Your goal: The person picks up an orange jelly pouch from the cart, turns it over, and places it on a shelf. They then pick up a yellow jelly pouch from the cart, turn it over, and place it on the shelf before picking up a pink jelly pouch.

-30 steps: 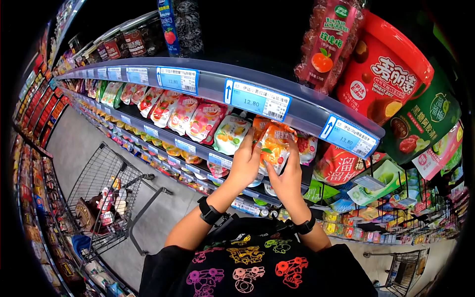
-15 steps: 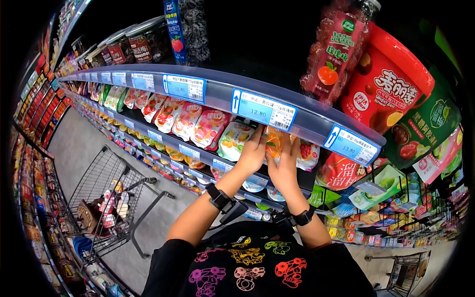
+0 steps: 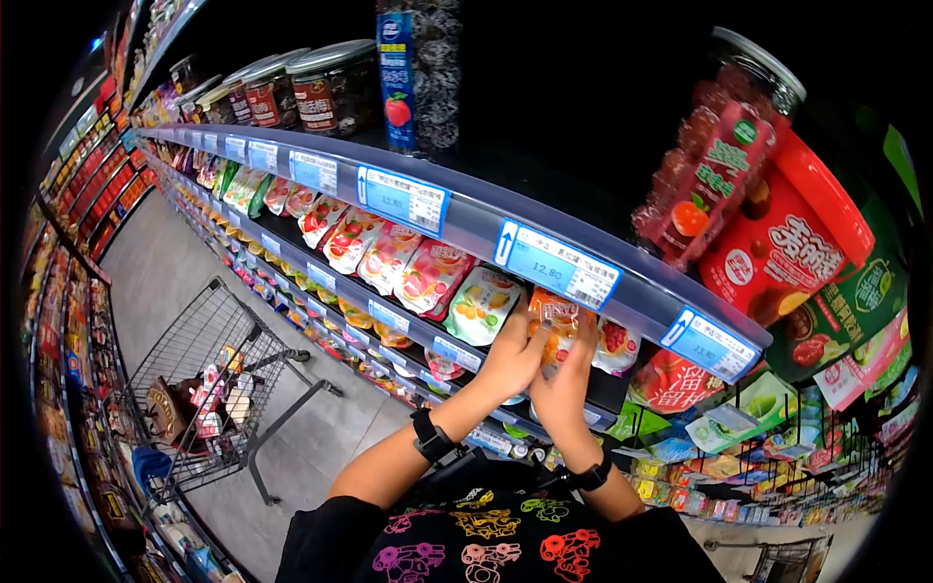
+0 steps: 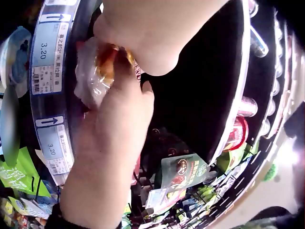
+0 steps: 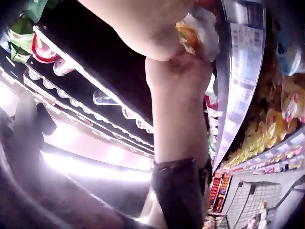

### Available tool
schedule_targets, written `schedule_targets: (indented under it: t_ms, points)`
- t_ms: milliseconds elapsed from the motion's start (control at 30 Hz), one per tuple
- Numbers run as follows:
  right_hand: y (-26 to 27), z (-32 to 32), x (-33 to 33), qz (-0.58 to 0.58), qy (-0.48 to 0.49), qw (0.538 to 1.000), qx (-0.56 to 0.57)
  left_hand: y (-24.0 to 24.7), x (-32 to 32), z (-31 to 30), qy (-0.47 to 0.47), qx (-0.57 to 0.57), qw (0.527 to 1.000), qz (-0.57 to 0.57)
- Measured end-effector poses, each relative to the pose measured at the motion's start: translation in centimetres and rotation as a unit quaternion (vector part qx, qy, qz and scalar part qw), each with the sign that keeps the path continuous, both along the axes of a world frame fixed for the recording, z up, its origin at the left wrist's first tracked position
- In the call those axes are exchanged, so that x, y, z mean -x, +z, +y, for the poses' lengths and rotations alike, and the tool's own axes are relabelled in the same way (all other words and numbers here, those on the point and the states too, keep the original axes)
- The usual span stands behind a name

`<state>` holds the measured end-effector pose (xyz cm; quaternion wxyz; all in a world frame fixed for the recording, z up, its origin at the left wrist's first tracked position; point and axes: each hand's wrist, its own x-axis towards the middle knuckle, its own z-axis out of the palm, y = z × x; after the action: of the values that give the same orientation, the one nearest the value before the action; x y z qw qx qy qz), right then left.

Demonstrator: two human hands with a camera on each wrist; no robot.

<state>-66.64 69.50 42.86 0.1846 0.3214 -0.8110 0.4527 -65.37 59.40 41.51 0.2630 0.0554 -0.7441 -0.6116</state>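
An orange-printed pouch of jelly or fruit snack, its exact kind unclear, stands at the shelf front between a green-white pouch and a pouch with red berries. My left hand holds its left side, fingers reaching up along the front. On the other side my right hand grips it with fingers laid over its right edge; the wrists are close together. In the left wrist view the pouch's clear, crinkled wrapping shows beside the right hand. Both hands cover its lower part.
Above the hands runs a shelf edge with blue price tags. Jars and a red tub stand on that upper shelf. Hanging packets fill racks at right. A loaded shopping cart stands in the aisle at left.
The orange pouch, earlier tilted out toward me in both hands, sits farther back among its neighbours. Both hands have come closer together. The view has shifted, moving the shelf rightward and down.
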Motion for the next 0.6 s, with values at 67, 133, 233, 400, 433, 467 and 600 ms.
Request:
schedule_targets:
  t_ms: [67,133,233,400,433,467,600]
  points:
    - [-0.1,-0.1,-0.2,-0.019,0.017,0.999,0.025,-0.1,0.1,0.1,0.020,0.010,0.999,0.030]
    - [-1.1,-0.3,0.1,-0.001,-0.003,1.000,0.027,0.2,-0.2,-0.2,0.025,0.041,0.999,0.007]
    - [-1.8,-0.5,0.3,0.014,-0.013,1.000,0.012,-0.4,0.0,-0.5,0.008,0.023,0.999,-0.039]
    - [-1.4,-1.1,-0.6,0.075,-0.027,0.996,0.032,0.1,-0.9,-0.7,0.059,0.115,0.989,0.078]
    - [-0.6,-1.1,-1.2,0.094,-0.043,0.994,0.030,0.5,-1.3,-0.9,0.066,0.128,0.982,0.125]
    - [0.0,-1.0,-1.4,0.127,-0.064,0.990,0.013,-0.1,-1.6,-1.3,0.033,0.130,0.988,0.075]
    - [2.0,-2.2,-3.0,0.178,-0.011,0.982,0.057,2.9,-5.6,-4.1,0.032,0.097,0.985,0.142]
